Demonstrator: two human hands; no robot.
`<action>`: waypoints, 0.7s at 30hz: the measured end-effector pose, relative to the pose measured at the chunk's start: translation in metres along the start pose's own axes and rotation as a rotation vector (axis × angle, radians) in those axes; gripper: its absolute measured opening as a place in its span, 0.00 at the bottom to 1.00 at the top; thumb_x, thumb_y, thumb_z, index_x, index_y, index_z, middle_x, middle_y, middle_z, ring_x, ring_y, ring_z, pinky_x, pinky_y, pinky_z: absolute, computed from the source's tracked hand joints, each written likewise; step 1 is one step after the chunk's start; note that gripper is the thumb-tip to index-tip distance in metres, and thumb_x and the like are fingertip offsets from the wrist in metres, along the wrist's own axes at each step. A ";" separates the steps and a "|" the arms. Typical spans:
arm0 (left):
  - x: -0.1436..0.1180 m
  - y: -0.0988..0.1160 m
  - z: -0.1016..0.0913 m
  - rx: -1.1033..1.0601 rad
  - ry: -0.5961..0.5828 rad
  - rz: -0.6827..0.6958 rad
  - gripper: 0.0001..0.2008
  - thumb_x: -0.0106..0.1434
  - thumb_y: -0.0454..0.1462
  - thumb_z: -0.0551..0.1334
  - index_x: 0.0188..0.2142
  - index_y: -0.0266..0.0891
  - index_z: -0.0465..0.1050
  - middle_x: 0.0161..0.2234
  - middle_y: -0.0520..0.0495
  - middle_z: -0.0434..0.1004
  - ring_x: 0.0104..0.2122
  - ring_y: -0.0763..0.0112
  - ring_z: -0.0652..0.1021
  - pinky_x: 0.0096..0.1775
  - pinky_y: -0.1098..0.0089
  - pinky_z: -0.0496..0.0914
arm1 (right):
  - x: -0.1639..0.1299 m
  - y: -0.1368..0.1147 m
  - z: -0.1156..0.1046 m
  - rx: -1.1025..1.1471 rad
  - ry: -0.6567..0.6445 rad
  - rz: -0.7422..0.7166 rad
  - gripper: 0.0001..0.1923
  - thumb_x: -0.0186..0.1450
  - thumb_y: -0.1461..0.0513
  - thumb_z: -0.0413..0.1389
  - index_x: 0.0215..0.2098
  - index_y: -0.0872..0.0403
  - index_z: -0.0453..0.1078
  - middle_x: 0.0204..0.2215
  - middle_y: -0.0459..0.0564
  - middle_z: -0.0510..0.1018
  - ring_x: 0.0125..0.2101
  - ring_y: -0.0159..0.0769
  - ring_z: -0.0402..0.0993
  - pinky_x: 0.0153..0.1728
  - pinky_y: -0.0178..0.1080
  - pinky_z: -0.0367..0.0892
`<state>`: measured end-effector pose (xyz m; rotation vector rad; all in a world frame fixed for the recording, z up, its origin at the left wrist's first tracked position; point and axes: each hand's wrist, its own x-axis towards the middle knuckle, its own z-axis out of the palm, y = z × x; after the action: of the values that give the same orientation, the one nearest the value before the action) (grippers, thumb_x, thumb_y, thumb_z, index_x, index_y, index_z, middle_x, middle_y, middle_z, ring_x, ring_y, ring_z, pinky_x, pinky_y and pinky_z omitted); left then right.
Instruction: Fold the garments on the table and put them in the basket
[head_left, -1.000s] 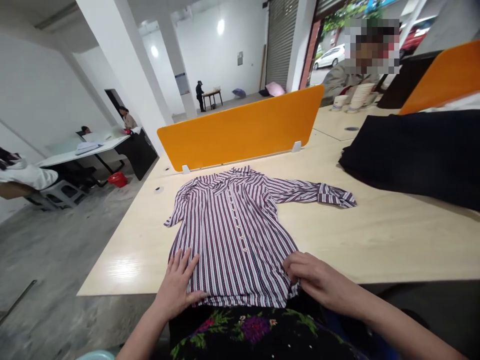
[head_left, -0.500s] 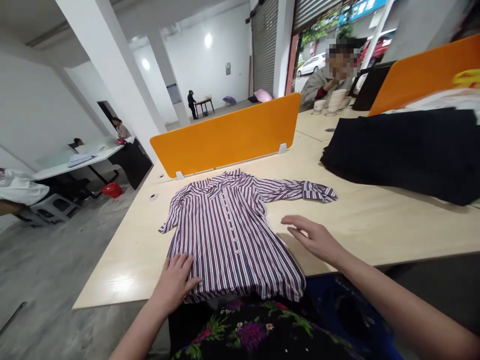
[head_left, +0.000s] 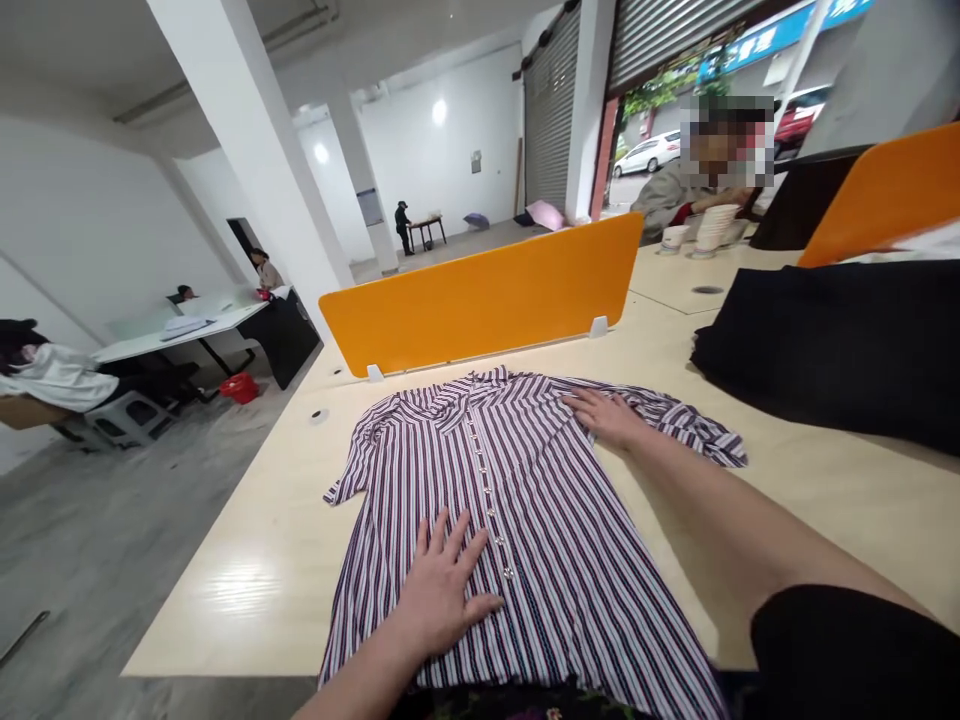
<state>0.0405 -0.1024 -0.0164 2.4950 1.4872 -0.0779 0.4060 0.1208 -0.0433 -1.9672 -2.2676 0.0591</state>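
Observation:
A striped button-up shirt (head_left: 540, 520) lies front side up on the pale wooden table (head_left: 247, 560), collar away from me, its hem at the near edge. My left hand (head_left: 446, 580) rests flat on the lower front, fingers spread, just left of the button row. At the right shoulder, where the sleeve begins, my right hand (head_left: 606, 415) lies with its fingers stretched out on the cloth. The right-side sleeve (head_left: 690, 425) reaches outward beyond that hand, partly behind my wrist. On the other side, the left-side sleeve (head_left: 349, 475) points down toward me.
An orange divider (head_left: 487, 295) stands behind the shirt. Folded black cloth (head_left: 840, 350) lies to the right. Paper cups (head_left: 716, 230) are stacked at the back right, near a seated person (head_left: 667, 200). A red bucket (head_left: 238, 388) stands on the floor at left.
My left hand has moved from the shirt's lower left edge to its middle. My right hand has gone from above the table onto the shoulder. The shirt looks smoother and more spread out.

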 end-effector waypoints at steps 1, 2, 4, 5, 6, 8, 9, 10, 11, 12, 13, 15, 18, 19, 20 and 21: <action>-0.003 0.003 0.002 -0.013 0.002 0.004 0.38 0.61 0.62 0.45 0.66 0.54 0.42 0.68 0.52 0.35 0.66 0.50 0.37 0.62 0.42 0.37 | 0.006 0.009 -0.005 -0.002 -0.010 0.018 0.26 0.68 0.59 0.38 0.64 0.47 0.57 0.65 0.51 0.55 0.63 0.48 0.50 0.57 0.61 0.49; -0.005 0.005 0.003 -0.026 0.001 0.016 0.38 0.61 0.62 0.45 0.66 0.54 0.41 0.68 0.52 0.35 0.66 0.50 0.37 0.62 0.42 0.37 | 0.010 0.013 -0.011 -0.010 -0.022 0.037 0.26 0.67 0.60 0.39 0.63 0.47 0.58 0.64 0.52 0.57 0.62 0.49 0.53 0.56 0.62 0.51; -0.005 0.007 0.003 -0.056 0.001 0.040 0.38 0.61 0.61 0.47 0.66 0.54 0.41 0.68 0.52 0.36 0.66 0.50 0.39 0.62 0.42 0.39 | 0.017 0.010 -0.023 -0.045 -0.028 0.071 0.25 0.65 0.63 0.42 0.59 0.48 0.65 0.60 0.55 0.64 0.58 0.51 0.59 0.54 0.64 0.53; -0.002 0.005 0.000 -0.069 0.018 0.027 0.36 0.62 0.60 0.46 0.66 0.54 0.42 0.68 0.52 0.37 0.66 0.51 0.41 0.62 0.42 0.42 | 0.019 0.001 -0.029 -0.068 -0.019 0.078 0.24 0.64 0.64 0.43 0.55 0.49 0.68 0.58 0.57 0.67 0.56 0.51 0.62 0.53 0.64 0.52; 0.004 0.000 -0.004 -0.076 0.055 -0.008 0.34 0.64 0.58 0.45 0.66 0.53 0.44 0.68 0.52 0.40 0.66 0.52 0.43 0.62 0.43 0.44 | 0.020 -0.011 -0.033 -0.085 0.000 0.079 0.23 0.63 0.64 0.43 0.53 0.50 0.70 0.55 0.58 0.70 0.55 0.50 0.63 0.54 0.63 0.52; 0.022 -0.022 -0.017 -0.051 0.188 -0.131 0.29 0.68 0.52 0.42 0.65 0.47 0.50 0.67 0.48 0.46 0.66 0.57 0.48 0.63 0.48 0.48 | 0.019 -0.042 -0.035 -0.075 0.054 0.062 0.23 0.65 0.62 0.42 0.54 0.52 0.69 0.55 0.58 0.70 0.55 0.49 0.62 0.55 0.62 0.51; 0.034 -0.038 -0.025 -0.015 0.272 -0.193 0.28 0.69 0.49 0.41 0.64 0.43 0.54 0.66 0.46 0.49 0.66 0.59 0.49 0.63 0.50 0.47 | 0.017 -0.060 -0.033 -0.053 0.070 0.047 0.24 0.66 0.59 0.41 0.56 0.52 0.66 0.57 0.58 0.67 0.57 0.49 0.60 0.55 0.62 0.50; 0.046 -0.058 -0.033 0.034 0.351 -0.236 0.27 0.70 0.47 0.41 0.63 0.41 0.56 0.66 0.45 0.50 0.66 0.59 0.49 0.64 0.51 0.46 | 0.014 -0.077 -0.028 -0.026 0.066 0.031 0.25 0.67 0.55 0.40 0.59 0.51 0.62 0.60 0.57 0.64 0.59 0.50 0.57 0.55 0.62 0.50; 0.057 -0.080 -0.041 0.083 0.407 -0.290 0.26 0.70 0.45 0.42 0.63 0.41 0.56 0.66 0.45 0.49 0.66 0.59 0.49 0.63 0.49 0.45 | 0.011 -0.093 -0.022 0.000 0.049 0.011 0.27 0.68 0.52 0.39 0.62 0.50 0.59 0.62 0.56 0.60 0.61 0.50 0.53 0.56 0.63 0.49; 0.066 -0.103 -0.047 0.124 0.430 -0.352 0.25 0.69 0.45 0.45 0.63 0.42 0.57 0.66 0.45 0.49 0.66 0.56 0.48 0.63 0.47 0.45 | 0.006 -0.107 -0.015 0.020 0.024 -0.013 0.29 0.68 0.49 0.39 0.63 0.49 0.56 0.64 0.54 0.56 0.62 0.51 0.49 0.56 0.64 0.48; 0.073 -0.126 -0.053 0.137 0.430 -0.437 0.24 0.69 0.44 0.46 0.62 0.43 0.58 0.66 0.45 0.49 0.66 0.54 0.49 0.62 0.45 0.47 | 0.002 -0.118 -0.007 0.030 0.004 -0.040 0.30 0.68 0.48 0.38 0.64 0.48 0.55 0.66 0.52 0.54 0.63 0.51 0.46 0.57 0.64 0.46; 0.078 -0.165 -0.058 0.097 0.387 -0.603 0.22 0.69 0.43 0.47 0.60 0.47 0.60 0.64 0.45 0.55 0.63 0.52 0.56 0.58 0.43 0.55 | -0.005 -0.130 0.007 0.034 -0.005 -0.085 0.30 0.68 0.47 0.36 0.65 0.47 0.54 0.66 0.50 0.52 0.64 0.51 0.44 0.58 0.64 0.43; 0.072 -0.200 -0.056 0.088 0.399 -0.661 0.20 0.69 0.38 0.46 0.56 0.47 0.65 0.59 0.46 0.65 0.58 0.60 0.64 0.57 0.55 0.61 | -0.008 -0.132 0.017 0.010 0.029 -0.120 0.30 0.68 0.48 0.36 0.65 0.48 0.54 0.66 0.50 0.53 0.64 0.52 0.44 0.59 0.63 0.41; 0.069 -0.205 -0.054 0.096 0.416 -0.672 0.19 0.69 0.36 0.46 0.56 0.45 0.66 0.57 0.45 0.67 0.56 0.61 0.66 0.56 0.59 0.61 | -0.008 -0.131 0.017 0.000 0.033 -0.126 0.30 0.68 0.48 0.36 0.65 0.48 0.54 0.66 0.50 0.53 0.64 0.52 0.45 0.59 0.63 0.42; 0.066 -0.208 -0.052 0.102 0.432 -0.696 0.19 0.68 0.35 0.47 0.55 0.42 0.66 0.55 0.42 0.69 0.55 0.61 0.68 0.55 0.61 0.62 | -0.008 -0.129 0.017 -0.010 0.034 -0.133 0.30 0.69 0.48 0.36 0.65 0.48 0.54 0.66 0.50 0.53 0.64 0.53 0.45 0.59 0.63 0.42; 0.064 -0.210 -0.050 0.107 0.445 -0.726 0.19 0.68 0.34 0.47 0.54 0.39 0.66 0.53 0.39 0.70 0.52 0.61 0.70 0.53 0.61 0.64 | -0.008 -0.129 0.016 -0.019 0.033 -0.139 0.30 0.69 0.48 0.36 0.65 0.48 0.54 0.66 0.50 0.53 0.64 0.53 0.45 0.59 0.63 0.42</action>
<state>-0.1161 0.0596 -0.0145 1.9820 2.5630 0.3004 0.2785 0.0949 -0.0448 -1.8001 -2.3843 -0.0090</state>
